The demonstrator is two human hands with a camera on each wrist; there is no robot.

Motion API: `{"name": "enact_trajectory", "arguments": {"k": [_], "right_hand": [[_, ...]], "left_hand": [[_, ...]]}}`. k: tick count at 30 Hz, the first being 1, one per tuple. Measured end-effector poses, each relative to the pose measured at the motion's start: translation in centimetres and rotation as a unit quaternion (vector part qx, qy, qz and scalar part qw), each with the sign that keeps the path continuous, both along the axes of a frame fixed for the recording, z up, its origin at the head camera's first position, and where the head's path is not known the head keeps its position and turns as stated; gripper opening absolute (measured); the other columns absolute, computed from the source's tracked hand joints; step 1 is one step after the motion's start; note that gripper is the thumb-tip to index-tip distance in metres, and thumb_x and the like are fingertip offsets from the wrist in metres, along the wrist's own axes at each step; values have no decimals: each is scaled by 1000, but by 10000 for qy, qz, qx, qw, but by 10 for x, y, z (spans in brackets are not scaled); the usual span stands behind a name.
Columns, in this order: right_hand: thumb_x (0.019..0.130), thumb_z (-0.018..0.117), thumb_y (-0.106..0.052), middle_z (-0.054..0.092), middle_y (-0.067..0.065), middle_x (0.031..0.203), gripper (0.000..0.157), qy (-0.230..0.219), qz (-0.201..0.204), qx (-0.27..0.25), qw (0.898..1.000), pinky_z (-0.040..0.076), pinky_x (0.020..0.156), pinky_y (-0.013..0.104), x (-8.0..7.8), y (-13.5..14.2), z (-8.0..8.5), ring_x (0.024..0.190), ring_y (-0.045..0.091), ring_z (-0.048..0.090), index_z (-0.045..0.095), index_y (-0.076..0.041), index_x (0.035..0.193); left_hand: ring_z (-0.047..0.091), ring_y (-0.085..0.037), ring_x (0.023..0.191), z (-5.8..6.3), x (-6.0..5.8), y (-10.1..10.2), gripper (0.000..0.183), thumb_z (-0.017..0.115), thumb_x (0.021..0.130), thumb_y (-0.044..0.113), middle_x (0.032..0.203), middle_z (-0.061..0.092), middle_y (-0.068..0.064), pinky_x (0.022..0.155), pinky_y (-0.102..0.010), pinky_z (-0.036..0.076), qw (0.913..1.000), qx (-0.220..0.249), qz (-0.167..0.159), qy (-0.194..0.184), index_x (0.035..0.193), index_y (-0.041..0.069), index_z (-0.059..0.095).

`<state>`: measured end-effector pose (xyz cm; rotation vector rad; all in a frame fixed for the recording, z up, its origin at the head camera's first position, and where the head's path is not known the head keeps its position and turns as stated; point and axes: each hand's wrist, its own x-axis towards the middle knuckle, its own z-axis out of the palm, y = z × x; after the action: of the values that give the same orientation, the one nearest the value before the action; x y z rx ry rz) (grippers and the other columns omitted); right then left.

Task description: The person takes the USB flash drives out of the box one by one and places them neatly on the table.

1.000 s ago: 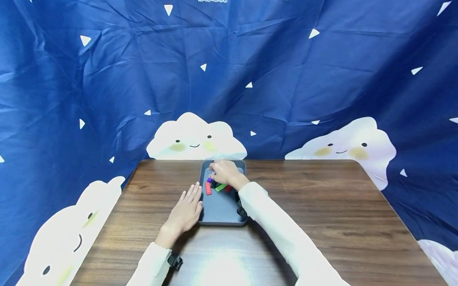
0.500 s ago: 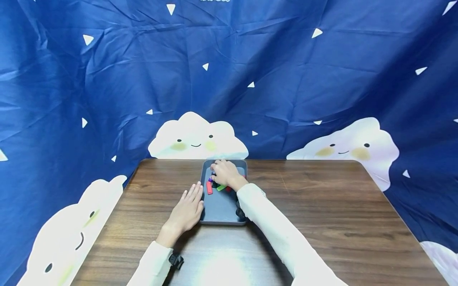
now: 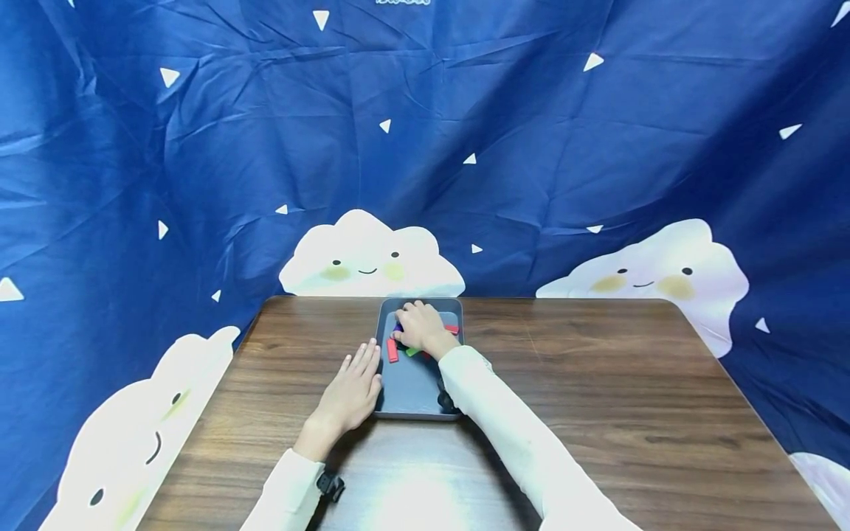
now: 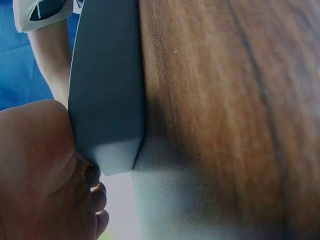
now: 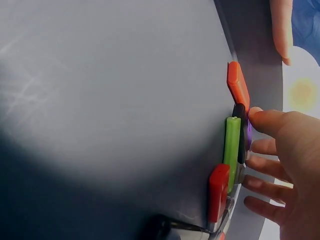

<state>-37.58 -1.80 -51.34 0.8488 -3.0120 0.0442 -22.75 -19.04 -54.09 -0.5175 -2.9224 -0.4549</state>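
Observation:
A grey rectangular tray (image 3: pixel 412 402) lies on the table with several small coloured pieces near its far end. My right hand (image 3: pixel 425 328) reaches in over them from the right. Its thumb and index finger hold a small purple piece (image 5: pixel 249 134), mostly hidden by the hand in the head view. Around it lie an orange-red piece (image 5: pixel 238 86), a green bar (image 5: pixel 232 150), a dark red piece (image 5: pixel 218 192) and a black piece (image 5: pixel 240 111). My left hand (image 3: pixel 348 392) rests at the tray's left rim, fingers nearly straight; the left wrist view shows the tray's outer wall (image 4: pixel 107 85).
A brown wood-grain table (image 3: pixel 598 398) extends on both sides of the tray. Behind it hangs a blue curtain (image 3: pixel 505 147) with white clouds and triangles. A black wrist camera (image 3: pixel 330 487) sits at the left cuff. Another red piece (image 3: pixel 451 330) lies by the tray's right wall.
My right hand has shifted slightly nearer within the tray, its thumb and fingertips closing in on the purple piece. The left hand stays at the rim. The head view has drifted slightly.

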Motion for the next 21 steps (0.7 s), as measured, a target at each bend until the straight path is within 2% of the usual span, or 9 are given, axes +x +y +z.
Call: {"name": "enact_trajectory", "arguments": {"k": [6, 11, 15, 21], "right_hand": [[103, 64, -53, 67, 6, 145, 53, -44, -58, 112, 9999, 51, 114, 45, -1, -1, -1, 130, 27, 60, 68, -18, 144], [103, 66, -48, 71, 5, 139, 49, -4, 42, 49, 10000, 51, 111, 44, 2, 0, 2, 124, 27, 61, 69, -16, 141], [101, 69, -43, 71, 7, 138, 49, 45, 100, -42, 9999, 52, 110, 45, 5, 0, 5, 123, 28, 62, 69, -13, 140], [100, 71, -47, 70, 6, 139, 52, -7, 77, 69, 9999, 52, 111, 45, 6, 0, 3, 125, 27, 62, 68, -14, 141]], "left_hand": [[31, -40, 161, 1, 0, 0, 58, 43, 111, 21, 174, 31, -20, 131, -61, 29, 9999, -32, 24, -98, 162, -5, 37], [27, -35, 164, -3, -2, -3, 58, 41, 113, 24, 176, 26, -15, 133, -58, 27, 9995, -244, 75, -174, 165, -1, 33], [27, -36, 164, -5, -4, -4, 58, 41, 114, 25, 176, 26, -15, 132, -58, 27, 9996, -239, 55, -161, 165, -2, 33], [28, -37, 163, -4, -3, -3, 58, 40, 114, 25, 176, 27, -15, 132, -58, 27, 9996, -229, 21, -172, 165, -1, 33]]}}
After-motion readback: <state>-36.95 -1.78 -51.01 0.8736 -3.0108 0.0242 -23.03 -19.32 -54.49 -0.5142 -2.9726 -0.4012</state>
